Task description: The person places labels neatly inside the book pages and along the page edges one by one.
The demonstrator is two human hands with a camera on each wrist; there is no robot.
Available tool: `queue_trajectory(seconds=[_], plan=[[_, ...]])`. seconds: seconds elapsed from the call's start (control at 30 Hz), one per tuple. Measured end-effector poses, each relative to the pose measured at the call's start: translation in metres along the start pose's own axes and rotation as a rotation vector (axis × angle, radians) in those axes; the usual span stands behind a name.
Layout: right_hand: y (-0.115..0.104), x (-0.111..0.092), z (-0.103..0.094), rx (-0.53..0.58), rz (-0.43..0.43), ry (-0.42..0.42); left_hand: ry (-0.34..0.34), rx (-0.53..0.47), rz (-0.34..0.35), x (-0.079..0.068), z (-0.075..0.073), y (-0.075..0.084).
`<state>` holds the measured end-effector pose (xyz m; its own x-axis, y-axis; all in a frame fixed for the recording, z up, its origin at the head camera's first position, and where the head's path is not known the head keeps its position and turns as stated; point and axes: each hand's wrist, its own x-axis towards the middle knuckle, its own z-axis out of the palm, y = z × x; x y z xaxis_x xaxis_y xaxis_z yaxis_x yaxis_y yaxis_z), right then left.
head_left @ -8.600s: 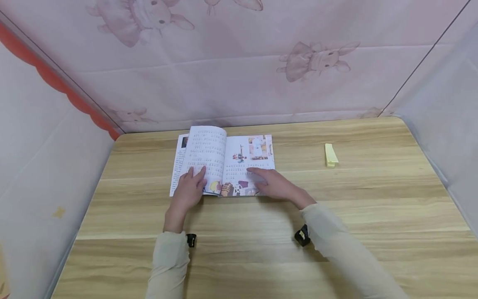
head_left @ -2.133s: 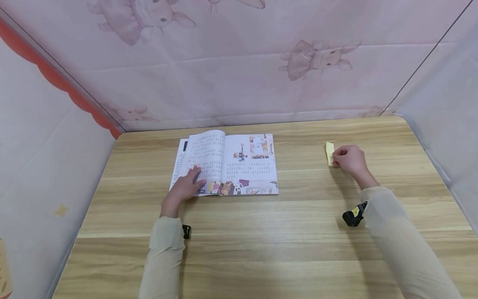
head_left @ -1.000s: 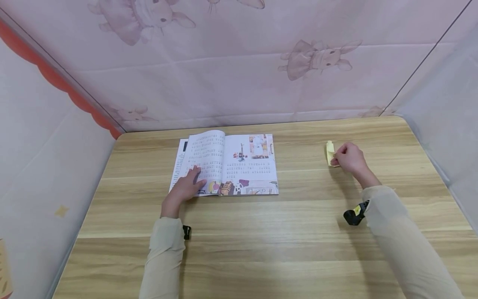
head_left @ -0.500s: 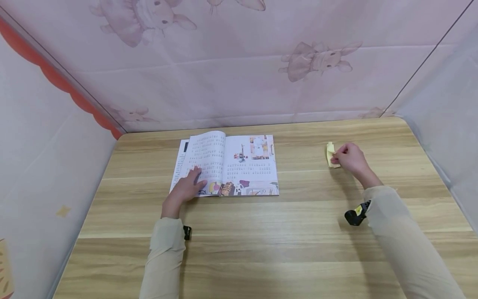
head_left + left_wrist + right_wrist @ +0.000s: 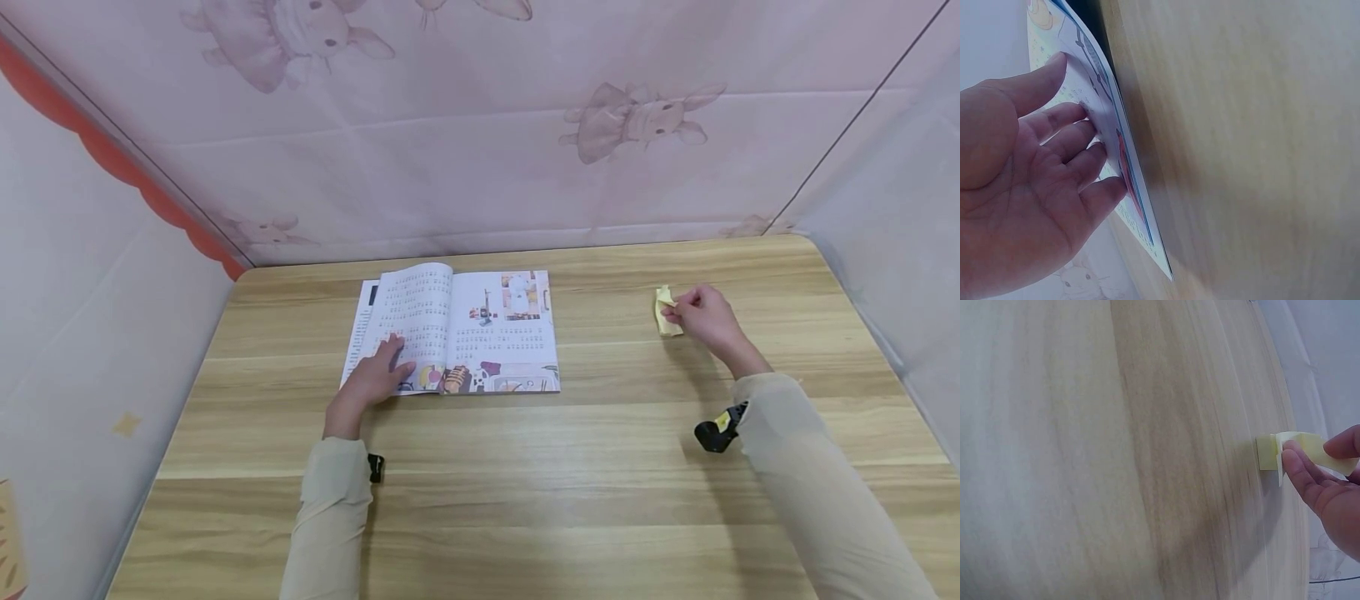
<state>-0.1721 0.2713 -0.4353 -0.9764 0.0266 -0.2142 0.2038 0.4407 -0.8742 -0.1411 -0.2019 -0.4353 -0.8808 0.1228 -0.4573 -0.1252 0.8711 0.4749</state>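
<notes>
An open picture book [image 5: 498, 346] with printed text and coloured drawings lies at the back left of the table. My left hand [image 5: 370, 382] rests on its left-hand page, fingers spread; the left wrist view has the fingertips of that hand [image 5: 1041, 156] against the page [image 5: 1107, 119]. To the right of the book is a small pad of pale yellow sticky notes [image 5: 664, 325]. My right hand [image 5: 708, 319] pinches a sticky note [image 5: 1310, 447] from it between thumb and fingers, and this sheet curls up over the pad [image 5: 1265, 454].
The wood-grain table [image 5: 510, 492] reaches to a pink wall cloth [image 5: 465, 175] printed with rabbits at the back. Pale side panels stand left and right. Black wrist devices [image 5: 717, 429] hang under both beige sleeves.
My right hand has gone from the book's right page to the sticky notes and grasped a sheet, which has lifted and bent over. My left hand has stayed on the left page.
</notes>
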Motion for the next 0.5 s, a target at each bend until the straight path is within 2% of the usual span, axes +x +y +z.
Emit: queue_trajectory(seconds=[0.23, 0.5], plan=[[0.0027, -0.0010, -0.0003, 0.050, -0.015, -0.007, 0.004, 0.001, 0.003, 0.0007, 0.0008, -0.0005], [0.0000, -0.0011, -0.0009, 0.051, -0.017, -0.030, 0.004, -0.002, -0.003, 0.0011, 0.0015, -0.0004]])
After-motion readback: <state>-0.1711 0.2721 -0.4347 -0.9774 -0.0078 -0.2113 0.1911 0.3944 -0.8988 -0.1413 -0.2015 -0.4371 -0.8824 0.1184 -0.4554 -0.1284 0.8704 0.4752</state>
